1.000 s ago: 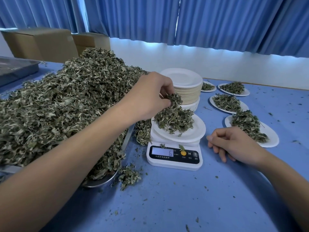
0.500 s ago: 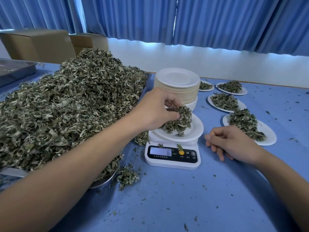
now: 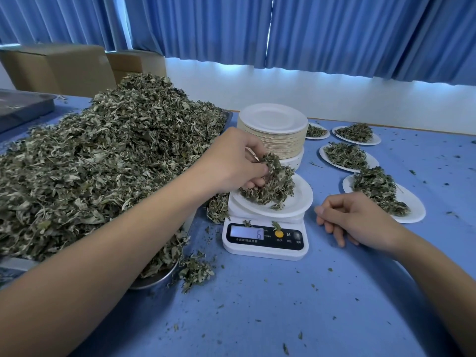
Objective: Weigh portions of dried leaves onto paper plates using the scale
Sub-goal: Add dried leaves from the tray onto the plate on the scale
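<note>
A white digital scale (image 3: 265, 240) stands at the table's middle, its display reading 6. On it lies a white paper plate (image 3: 298, 199) with a clump of dried leaves (image 3: 273, 186). My left hand (image 3: 231, 161) reaches over the plate's left side and grips that clump with curled fingers. A big heap of dried leaves (image 3: 108, 161) fills a metal tray on the left. My right hand (image 3: 358, 220) rests on the table just right of the scale, fingers loosely curled, holding nothing.
A stack of empty paper plates (image 3: 273, 132) stands behind the scale. Several filled plates (image 3: 345, 155) lie at the right rear, the nearest one (image 3: 412, 210) close to my right hand. Cardboard boxes (image 3: 59, 65) and another metal tray (image 3: 23, 106) sit far left. Leaf crumbs litter the blue table.
My left hand has come down from above the plate onto the leaves lying on it and closed round the clump. My right hand has stayed put.
</note>
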`<action>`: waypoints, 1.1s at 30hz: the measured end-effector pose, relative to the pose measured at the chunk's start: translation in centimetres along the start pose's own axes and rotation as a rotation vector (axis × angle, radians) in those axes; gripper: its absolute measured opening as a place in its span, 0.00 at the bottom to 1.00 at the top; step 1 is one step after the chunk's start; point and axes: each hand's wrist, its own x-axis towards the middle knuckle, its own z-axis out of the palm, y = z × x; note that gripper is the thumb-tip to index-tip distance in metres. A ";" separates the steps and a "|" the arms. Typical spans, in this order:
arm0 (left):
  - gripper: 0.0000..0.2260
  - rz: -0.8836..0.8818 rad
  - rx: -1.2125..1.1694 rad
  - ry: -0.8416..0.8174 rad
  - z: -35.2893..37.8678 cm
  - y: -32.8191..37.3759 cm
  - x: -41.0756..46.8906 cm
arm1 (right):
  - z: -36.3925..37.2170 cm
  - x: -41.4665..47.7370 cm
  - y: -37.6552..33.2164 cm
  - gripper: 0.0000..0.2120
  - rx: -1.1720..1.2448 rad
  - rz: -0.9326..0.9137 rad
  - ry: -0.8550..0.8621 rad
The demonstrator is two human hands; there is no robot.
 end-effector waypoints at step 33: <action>0.11 0.002 0.652 -0.031 -6.6 0.0 0.7 | 0.0 0.2 0.2 0.16 0.001 -0.007 0.003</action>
